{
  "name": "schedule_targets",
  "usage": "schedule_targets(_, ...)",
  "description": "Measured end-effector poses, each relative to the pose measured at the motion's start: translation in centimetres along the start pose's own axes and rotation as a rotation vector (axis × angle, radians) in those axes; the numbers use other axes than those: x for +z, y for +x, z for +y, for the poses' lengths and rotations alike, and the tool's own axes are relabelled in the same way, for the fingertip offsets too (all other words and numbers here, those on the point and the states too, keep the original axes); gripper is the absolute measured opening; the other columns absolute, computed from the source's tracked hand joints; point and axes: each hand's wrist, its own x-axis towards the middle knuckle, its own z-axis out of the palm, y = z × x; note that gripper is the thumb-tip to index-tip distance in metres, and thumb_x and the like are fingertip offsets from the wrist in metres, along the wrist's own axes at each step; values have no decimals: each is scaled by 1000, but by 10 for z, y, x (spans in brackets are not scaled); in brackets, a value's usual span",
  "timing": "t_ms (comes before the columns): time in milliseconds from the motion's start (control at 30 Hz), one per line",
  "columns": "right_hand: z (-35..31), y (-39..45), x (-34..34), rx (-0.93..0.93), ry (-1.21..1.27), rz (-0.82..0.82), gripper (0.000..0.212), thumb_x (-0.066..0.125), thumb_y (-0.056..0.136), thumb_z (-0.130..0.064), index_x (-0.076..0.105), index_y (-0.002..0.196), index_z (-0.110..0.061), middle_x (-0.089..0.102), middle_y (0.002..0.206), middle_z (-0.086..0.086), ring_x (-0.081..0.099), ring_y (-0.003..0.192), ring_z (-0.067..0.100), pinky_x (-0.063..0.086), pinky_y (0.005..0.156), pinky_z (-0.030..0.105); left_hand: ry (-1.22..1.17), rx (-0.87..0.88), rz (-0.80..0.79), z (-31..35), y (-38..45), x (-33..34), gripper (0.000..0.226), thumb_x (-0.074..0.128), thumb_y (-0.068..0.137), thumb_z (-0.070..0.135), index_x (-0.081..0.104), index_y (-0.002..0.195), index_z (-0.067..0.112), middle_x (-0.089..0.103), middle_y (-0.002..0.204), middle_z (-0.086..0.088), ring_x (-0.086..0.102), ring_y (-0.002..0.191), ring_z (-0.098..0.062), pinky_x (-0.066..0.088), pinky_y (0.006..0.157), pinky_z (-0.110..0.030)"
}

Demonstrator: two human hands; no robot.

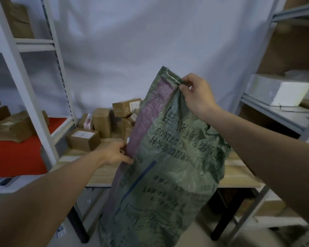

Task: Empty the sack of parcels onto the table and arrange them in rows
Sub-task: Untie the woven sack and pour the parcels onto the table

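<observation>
A green woven sack with black print and a purple stripe hangs upside down in front of me, limp and flat. My right hand pinches its stitched top corner high up. My left hand grips the sack's left edge lower down, at table height. Behind the sack, several brown cardboard parcels lie in a loose heap on the wooden table; one parcel with a white label sits apart at the left. The sack hides the middle of the table.
A white metal shelf rack stands at the left with brown boxes on a red surface. Another rack at the right holds a white foam box. A grey cloth hangs behind the table. The table has black legs.
</observation>
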Motion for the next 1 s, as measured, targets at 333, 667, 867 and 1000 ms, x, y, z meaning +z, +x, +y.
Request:
schedule_targets(333,48,11,-36,149,-274,163,21,50,98,-26,66,107,-16,65,103,12,59,94,34,51,77,42,283,194,711,37,6,-57,15,64,92,25,68,103,18,69,98,-5,62,90,-23,51,89,-42)
schedule_targets(667,87,9,-23,366,-99,-174,34,59,92,-12,51,59,-11,49,60,5,50,67,26,38,58,29,591,-124,881,74,2,-103,19,56,95,29,72,96,19,67,88,-15,60,89,-37,53,79,-41)
schedule_targets(867,78,27,-6,317,332,-285,25,56,97,-12,62,72,-11,63,76,17,63,71,31,60,73,48,249,-222,1067,102,-1,-139,18,50,96,10,61,98,-3,63,104,-32,61,89,-44,53,79,-50)
schedule_targets(1000,90,43,3,322,398,-200,22,54,95,-19,64,77,-9,70,92,27,69,85,44,58,73,61,284,-93,1279,130,-3,-138,25,41,96,23,53,109,6,52,119,-28,55,99,-50,49,85,-57)
